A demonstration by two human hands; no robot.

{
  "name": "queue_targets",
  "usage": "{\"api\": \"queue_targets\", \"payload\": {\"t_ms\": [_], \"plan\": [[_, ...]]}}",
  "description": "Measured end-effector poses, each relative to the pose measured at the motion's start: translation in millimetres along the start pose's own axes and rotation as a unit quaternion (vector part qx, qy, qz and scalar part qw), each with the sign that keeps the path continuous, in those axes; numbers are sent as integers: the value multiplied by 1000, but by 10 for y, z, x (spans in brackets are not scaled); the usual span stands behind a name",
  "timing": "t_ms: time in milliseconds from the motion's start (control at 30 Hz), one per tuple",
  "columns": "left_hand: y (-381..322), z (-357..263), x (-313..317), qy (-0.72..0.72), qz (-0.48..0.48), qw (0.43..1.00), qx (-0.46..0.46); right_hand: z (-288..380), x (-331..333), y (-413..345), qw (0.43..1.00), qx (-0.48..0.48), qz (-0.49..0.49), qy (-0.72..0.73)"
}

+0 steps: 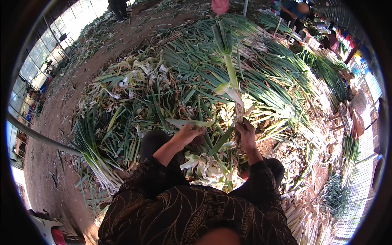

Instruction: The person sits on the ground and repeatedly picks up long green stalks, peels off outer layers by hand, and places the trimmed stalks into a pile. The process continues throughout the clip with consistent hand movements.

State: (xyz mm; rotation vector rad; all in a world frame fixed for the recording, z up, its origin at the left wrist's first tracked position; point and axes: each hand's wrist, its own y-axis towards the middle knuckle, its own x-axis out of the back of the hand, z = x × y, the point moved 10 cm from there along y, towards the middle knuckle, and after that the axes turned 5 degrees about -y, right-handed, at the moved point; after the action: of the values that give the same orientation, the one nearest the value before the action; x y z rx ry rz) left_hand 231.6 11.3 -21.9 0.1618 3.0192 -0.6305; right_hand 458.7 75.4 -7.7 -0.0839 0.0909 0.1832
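Note:
My right hand (246, 132) grips a large green onion (231, 72) near its root end. The stalk points away from me, its dark green leaves at the far end. A pale, loosened outer layer (234, 94) hangs from its lower shaft. My left hand (190, 133) pinches a strip of peeled leaf (186, 122), which lies sideways to the left of the stalk. Between my knees lies a heap of pale peelings (208, 167). Soil and shadow partly hide the root end by my right fingers.
Cut leaves and husks (144, 73) are heaped ahead on the left, with rows of green onions (275, 82) to the right. A bundle of peeled green onions (96, 159) lies at my left. A curved pipe (46, 139) crosses the left side. A person (293, 13) sits at the far right.

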Motion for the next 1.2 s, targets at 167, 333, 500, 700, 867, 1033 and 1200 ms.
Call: {"api": "queue_targets", "payload": {"t_ms": [167, 333, 500, 700, 867, 1033, 1200], "plan": [[414, -1074, 189, -58, -68, 984, -156, 6, -214, -49, 999, 12, 37, 8], [694, -1482, 206, -190, -62, 945, -260, 39, -416, -192, 994, 28, 84, -68], [690, -1272, 436, -238, -97, 935, -245, -87, -397, -147, 979, 65, 82, -175], [697, -1188, 567, -286, -126, 919, -238, -220, -580, -150, 988, 4, 127, -88], [842, -1022, 483, -399, -46, 897, -182, -447, -857, -324, 939, -179, 243, 164], [553, -1312, 312, -491, -21, 844, -216, -223, -943, -473, 883, -212, 324, 266], [743, -1174, 379, -462, -30, 851, -247, -346, -969, -571, 857, -262, 343, 280]]}}
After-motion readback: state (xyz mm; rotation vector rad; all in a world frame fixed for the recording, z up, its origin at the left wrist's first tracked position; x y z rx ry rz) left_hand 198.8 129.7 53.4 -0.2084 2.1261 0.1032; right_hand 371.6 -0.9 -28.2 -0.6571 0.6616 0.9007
